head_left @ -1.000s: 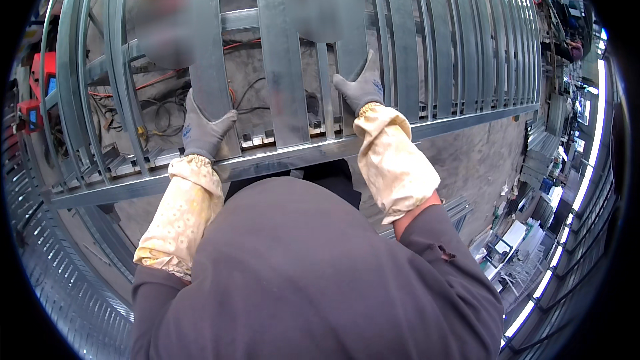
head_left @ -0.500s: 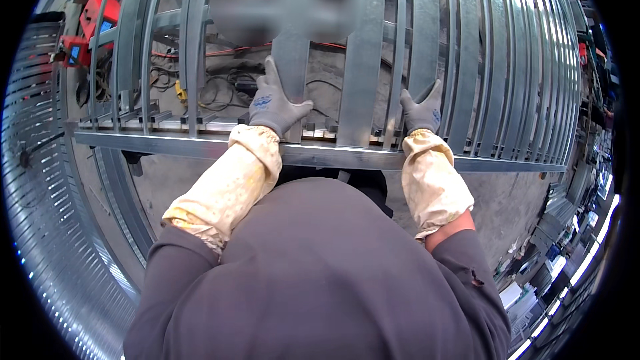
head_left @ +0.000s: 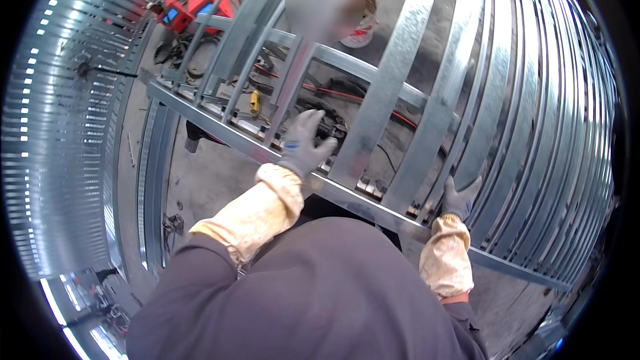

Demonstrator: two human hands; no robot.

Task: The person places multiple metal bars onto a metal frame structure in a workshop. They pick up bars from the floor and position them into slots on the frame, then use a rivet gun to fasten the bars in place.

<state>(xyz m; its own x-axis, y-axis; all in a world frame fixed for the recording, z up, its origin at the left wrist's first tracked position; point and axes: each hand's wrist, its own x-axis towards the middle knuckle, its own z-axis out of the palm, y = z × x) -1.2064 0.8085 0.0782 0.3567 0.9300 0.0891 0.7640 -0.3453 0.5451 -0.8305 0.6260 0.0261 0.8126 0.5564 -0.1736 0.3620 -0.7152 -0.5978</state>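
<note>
My left hand (head_left: pixel 307 143), in a grey work glove and a pale cuff, hovers or rests over the gap between two metal slats near the front rail (head_left: pixel 347 197). Its fingers are spread and bent, with nothing in them. Further right, my right hand (head_left: pixel 460 198) is against the narrow slats by the same rail; thumb and forefinger stand apart. Whether its palm presses on metal is hidden. A wide galvanised slat (head_left: pixel 390 87) runs away from me between the hands, one of several lying across the metal frame.
Beneath the slats lie black cables, a red hose (head_left: pixel 333 92) and a yellow tool (head_left: pixel 255 102). Two red machines (head_left: pixel 208 0) stand at the back left. A white bucket (head_left: pixel 360 33) is behind the frame. Stacked shiny perforated metal (head_left: pixel 67 127) curves along the left side.
The view has turned, so the frame now slants down to the right. My left hand has come away from the slat beside it; the right stays among the slats.
</note>
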